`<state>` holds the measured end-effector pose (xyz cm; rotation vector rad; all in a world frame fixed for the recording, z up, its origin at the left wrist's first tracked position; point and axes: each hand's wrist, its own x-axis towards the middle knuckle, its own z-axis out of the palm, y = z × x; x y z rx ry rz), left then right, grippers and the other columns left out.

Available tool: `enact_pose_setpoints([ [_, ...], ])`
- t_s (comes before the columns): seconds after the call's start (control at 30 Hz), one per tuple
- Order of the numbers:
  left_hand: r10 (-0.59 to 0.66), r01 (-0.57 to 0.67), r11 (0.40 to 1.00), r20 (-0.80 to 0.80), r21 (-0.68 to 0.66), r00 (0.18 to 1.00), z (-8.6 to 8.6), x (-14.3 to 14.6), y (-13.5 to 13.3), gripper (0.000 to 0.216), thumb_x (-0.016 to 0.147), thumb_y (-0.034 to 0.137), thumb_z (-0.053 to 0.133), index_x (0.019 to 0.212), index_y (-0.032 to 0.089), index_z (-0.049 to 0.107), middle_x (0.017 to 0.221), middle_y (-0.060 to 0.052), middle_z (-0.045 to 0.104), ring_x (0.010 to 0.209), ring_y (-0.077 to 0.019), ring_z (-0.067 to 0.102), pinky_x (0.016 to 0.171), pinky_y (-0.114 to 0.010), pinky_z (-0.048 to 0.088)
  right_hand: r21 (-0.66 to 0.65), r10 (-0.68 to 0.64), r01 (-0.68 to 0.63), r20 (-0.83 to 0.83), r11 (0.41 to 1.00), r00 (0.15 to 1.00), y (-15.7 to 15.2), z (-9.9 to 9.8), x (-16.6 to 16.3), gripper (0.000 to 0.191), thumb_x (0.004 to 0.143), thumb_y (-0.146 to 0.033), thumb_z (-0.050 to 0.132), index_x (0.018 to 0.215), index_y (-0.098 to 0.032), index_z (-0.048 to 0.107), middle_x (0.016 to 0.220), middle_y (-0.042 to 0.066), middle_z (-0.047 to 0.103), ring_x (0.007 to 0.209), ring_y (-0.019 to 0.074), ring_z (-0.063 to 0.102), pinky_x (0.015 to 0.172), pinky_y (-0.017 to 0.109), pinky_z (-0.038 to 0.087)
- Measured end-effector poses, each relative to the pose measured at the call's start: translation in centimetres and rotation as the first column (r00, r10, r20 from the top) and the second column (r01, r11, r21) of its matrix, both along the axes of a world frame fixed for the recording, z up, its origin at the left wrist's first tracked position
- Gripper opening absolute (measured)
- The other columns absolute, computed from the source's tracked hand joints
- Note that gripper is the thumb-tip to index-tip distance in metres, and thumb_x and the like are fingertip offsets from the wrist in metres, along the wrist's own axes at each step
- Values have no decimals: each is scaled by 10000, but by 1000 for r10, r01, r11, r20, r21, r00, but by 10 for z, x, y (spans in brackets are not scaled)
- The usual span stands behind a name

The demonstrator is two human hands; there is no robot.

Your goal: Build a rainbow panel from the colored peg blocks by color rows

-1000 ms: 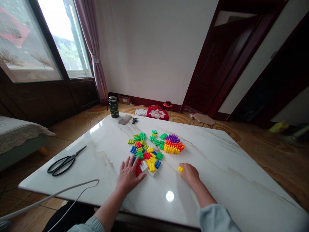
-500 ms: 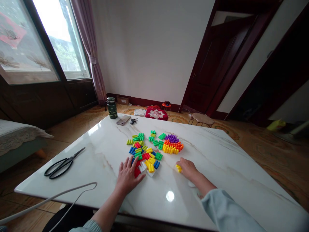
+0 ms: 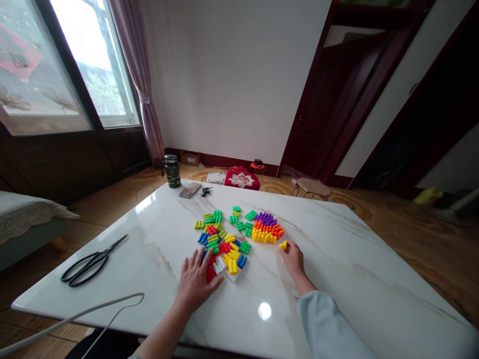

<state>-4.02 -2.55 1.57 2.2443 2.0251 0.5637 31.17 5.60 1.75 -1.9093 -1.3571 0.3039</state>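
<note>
Currently held: a small yellow block [image 3: 283, 245], pinched in the fingertips of the right hand [image 3: 294, 259].
Grip: the right hand is closed narrow about the block, low over the marble table [image 3: 355, 259].
Block's place: just beside the stacked cluster [image 3: 267, 227] of purple, orange and yellow rows, at its 5 o'clock; whether the two touch cannot be told.
Other hand: the left hand [image 3: 195, 280] lies flat with fingers spread wide, holding nothing, its fingertips touching the near edge of the loose pile [image 3: 224, 237].
Pile: mixed green, blue, red, yellow and white pieces, at the cluster's 8 o'clock.
Pile's 9 o'clock: black scissors [image 3: 92, 260], well apart.
Table's 11 o'clock: flask [image 3: 172, 171], phone [image 3: 190, 190], keys [image 3: 205, 191].
</note>
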Motion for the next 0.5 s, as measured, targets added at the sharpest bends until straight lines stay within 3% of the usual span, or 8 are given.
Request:
enact_pose_setpoints([
  [0.33, -8, 8, 1000, -13, -1, 1000, -5, -1, 2, 800, 798, 602, 546, 1491, 258, 342, 1567, -92, 320, 1446, -336, 245, 1167, -554, 158, -63, -7, 15, 135, 998, 991, 14, 6, -14, 498, 765, -245, 551, 1248, -136, 607, 1091, 126, 697, 963, 233, 654, 835, 291, 482],
  [0.5, -4, 4, 1000, -7, -1, 1000, -2, -1, 2, 799, 794, 596, 557, 1489, 263, 346, 1562, -94, 330, 1444, -336, 252, 1165, -555, 163, 18, -45, 43, 98, 999, 994, 13, -2, -17, 493, 754, -221, 514, 1232, -139, 603, 1136, 121, 682, 930, 222, 662, 807, 296, 494],
])
